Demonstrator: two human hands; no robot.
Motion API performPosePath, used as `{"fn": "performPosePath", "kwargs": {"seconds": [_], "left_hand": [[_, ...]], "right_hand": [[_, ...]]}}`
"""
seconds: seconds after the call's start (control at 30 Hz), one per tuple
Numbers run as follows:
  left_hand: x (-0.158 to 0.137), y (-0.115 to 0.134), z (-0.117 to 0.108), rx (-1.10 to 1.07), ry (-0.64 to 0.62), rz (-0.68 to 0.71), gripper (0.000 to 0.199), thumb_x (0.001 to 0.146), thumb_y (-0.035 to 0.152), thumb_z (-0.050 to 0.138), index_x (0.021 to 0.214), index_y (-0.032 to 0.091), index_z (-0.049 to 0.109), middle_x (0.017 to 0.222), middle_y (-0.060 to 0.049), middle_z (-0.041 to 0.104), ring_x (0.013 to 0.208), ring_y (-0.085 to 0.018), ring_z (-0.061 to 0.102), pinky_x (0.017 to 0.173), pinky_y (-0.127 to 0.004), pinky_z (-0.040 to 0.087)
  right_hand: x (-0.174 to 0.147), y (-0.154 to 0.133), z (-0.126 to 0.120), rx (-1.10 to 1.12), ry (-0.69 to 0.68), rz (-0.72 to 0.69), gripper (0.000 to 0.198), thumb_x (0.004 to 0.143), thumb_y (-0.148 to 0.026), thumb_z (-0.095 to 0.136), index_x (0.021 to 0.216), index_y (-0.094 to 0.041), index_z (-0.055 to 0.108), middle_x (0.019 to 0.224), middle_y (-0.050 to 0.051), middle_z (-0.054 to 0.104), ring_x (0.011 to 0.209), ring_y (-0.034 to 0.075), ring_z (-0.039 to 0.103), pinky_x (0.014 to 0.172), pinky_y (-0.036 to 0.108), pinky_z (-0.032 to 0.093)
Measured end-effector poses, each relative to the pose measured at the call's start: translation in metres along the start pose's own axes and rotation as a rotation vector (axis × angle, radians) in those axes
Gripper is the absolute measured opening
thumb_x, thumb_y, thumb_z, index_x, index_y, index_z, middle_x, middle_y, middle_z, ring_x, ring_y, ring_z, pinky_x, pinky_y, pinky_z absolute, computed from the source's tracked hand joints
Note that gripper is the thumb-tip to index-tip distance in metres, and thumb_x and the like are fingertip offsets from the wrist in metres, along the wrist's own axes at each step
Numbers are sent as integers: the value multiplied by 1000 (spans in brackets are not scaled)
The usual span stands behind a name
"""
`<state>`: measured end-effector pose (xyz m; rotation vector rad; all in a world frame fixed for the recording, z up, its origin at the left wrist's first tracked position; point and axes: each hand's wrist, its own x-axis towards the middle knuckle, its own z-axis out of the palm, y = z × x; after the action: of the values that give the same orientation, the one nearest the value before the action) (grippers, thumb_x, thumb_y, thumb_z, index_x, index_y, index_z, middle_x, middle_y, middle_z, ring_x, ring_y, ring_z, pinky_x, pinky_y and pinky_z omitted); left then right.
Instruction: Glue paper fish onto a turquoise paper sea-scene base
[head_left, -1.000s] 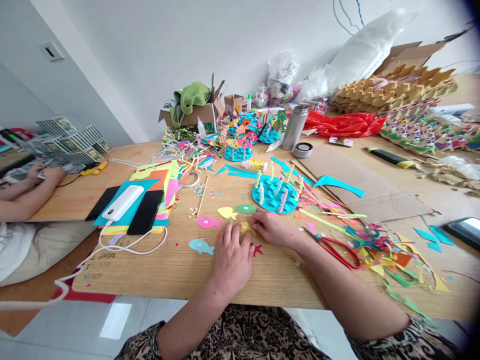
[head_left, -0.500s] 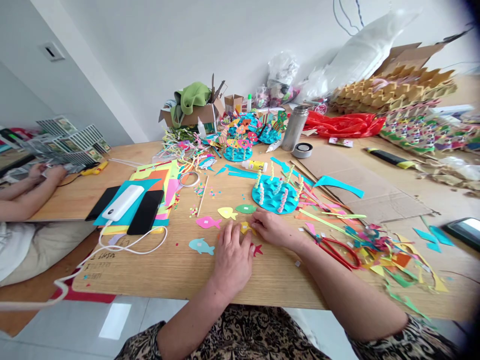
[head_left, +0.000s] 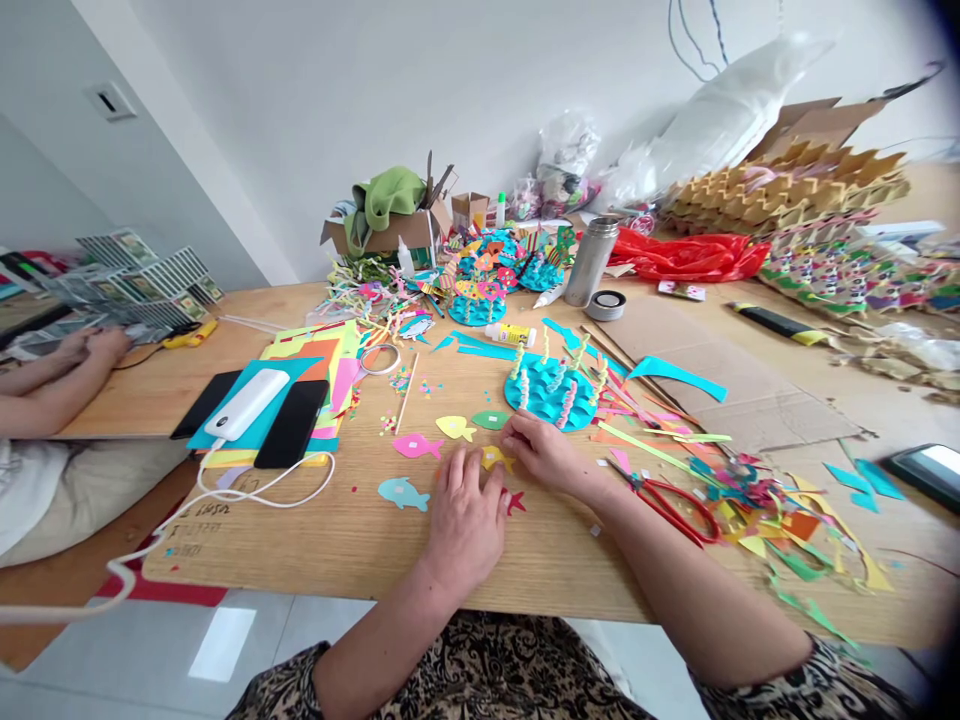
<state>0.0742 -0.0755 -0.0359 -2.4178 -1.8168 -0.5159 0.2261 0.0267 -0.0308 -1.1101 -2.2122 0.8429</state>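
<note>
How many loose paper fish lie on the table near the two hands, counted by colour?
Pink fish: 1
Light blue fish: 1
Green fish: 1
Yellow fish: 2, one lying free, one between the left hand and right hand
Total: 5

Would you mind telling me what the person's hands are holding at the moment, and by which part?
Both hands, left hand and right hand, pin a small yellow paper cutout to the wooden table at its edges; nothing is lifted.

The one camera sits on my head, looking forward and down across the tabletop (head_left: pixel 360 540); my hands lie close beneath it, near the picture's middle; the far wall (head_left: pixel 420 90) fills the top; no second view shares this scene.
</note>
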Motion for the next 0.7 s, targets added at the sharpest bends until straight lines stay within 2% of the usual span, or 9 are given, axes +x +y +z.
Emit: {"fn": "performPosePath", "kwargs": {"seconds": [0.13, 0.27, 0.37, 0.43, 0.53, 0.7], "left_hand": [[0, 0, 0, -14, 19, -3, 32, 93, 30, 47, 122, 21, 57, 130, -12, 52, 130, -31, 39, 104, -54, 40], [-1, -1, 0, -29, 25, -5, 31, 93, 31, 48, 121, 20, 58, 130, -12, 52, 131, -31, 38, 106, -53, 39], [-1, -2, 1, -45, 37, -13, 33, 93, 32, 48, 123, 20, 57, 128, -12, 52, 130, -31, 38, 106, -53, 39], [-1, -2, 2, -54, 53, -17, 34, 92, 32, 50, 123, 21, 57, 127, -12, 53, 129, -31, 39, 105, -53, 40], [-2, -2, 3, -61, 76, -17, 33, 91, 31, 52, 122, 21, 57, 126, -12, 53, 129, -31, 39, 104, -52, 41], [-3, -3, 5, -71, 78, -23, 32, 92, 31, 52, 122, 21, 57, 128, -12, 52, 129, -31, 40, 103, -52, 41]], "right_hand": [[-2, 2, 1, 17, 59, -36, 16, 93, -21, 36, 87, -19, 51, 74, 1, 55, 64, 13, 47, 61, 23, 40], [-5, -1, -2, -62, 30, -126, 28, 93, -12, 33, 111, -18, 53, 81, 2, 59, 71, 12, 55, 66, 24, 44], [-4, -7, -9, -229, -32, -284, 33, 89, -5, 34, 104, -17, 61, 94, 8, 62, 85, 16, 59, 73, 27, 46], [-3, -11, -13, -309, -108, -358, 33, 88, -3, 37, 101, -16, 64, 95, 10, 63, 88, 18, 59, 75, 28, 47], [1, -15, -16, -397, -206, -402, 28, 90, -6, 41, 100, -16, 66, 90, 10, 62, 84, 19, 60, 73, 29, 47], [8, -16, -14, -474, -302, -455, 23, 92, -9, 44, 86, -14, 66, 85, 9, 61, 81, 18, 57, 73, 30, 46]]}}
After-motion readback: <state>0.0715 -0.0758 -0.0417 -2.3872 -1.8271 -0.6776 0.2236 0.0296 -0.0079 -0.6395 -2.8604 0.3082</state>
